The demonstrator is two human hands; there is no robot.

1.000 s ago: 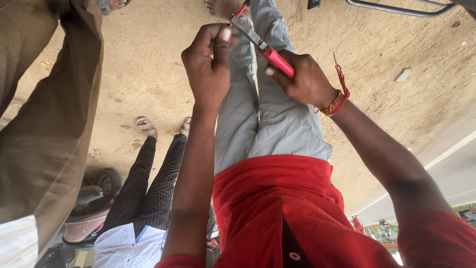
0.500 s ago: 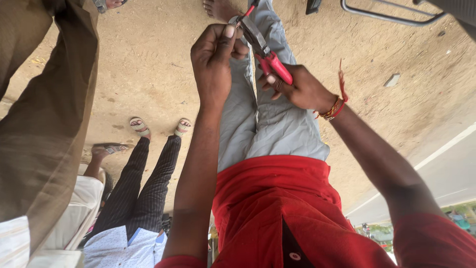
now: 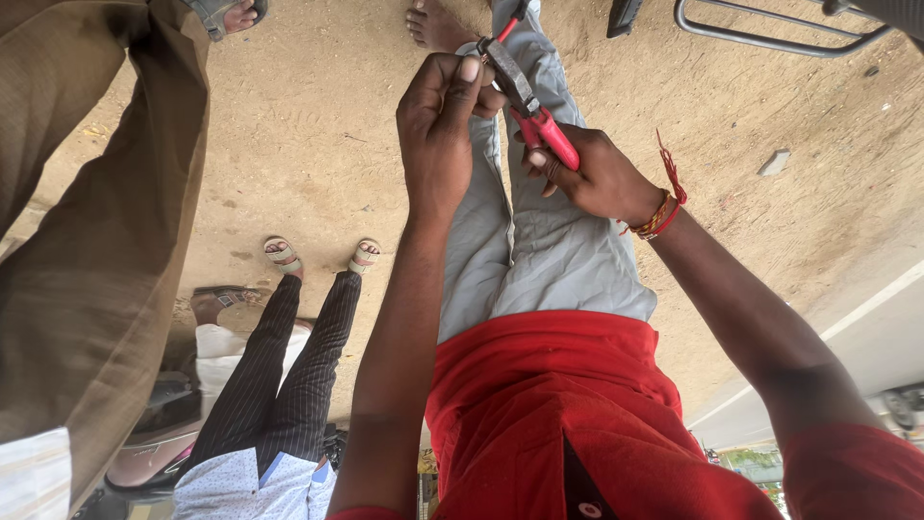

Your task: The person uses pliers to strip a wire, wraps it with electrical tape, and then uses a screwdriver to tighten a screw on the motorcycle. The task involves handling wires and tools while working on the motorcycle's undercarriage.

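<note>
My right hand [image 3: 597, 178], with a red and orange thread band on the wrist, grips the red handles of a pair of pliers [image 3: 525, 101]. The dark jaws point up and left. My left hand [image 3: 438, 125] is pinched shut right at the jaws, thumb and fingertips pressed together. A thin red wire-like piece [image 3: 510, 24] sticks out past the pliers' tip. What lies between the fingers is hidden. Both hands are held in front of my red shirt and grey trousers [image 3: 549, 250].
A person in brown clothing [image 3: 87, 270] stands close on the left. Another person in dark striped trousers [image 3: 298, 356] and sandals stands beside me on the sandy ground [image 3: 308, 144]. A metal frame [image 3: 770, 34] lies top right. A paved strip with a white line [image 3: 866, 318] runs at the right.
Both hands stay together on the pliers and have shifted slightly up in the view. The view has tilted a little; the standing person's sandals sit lower in frame.
</note>
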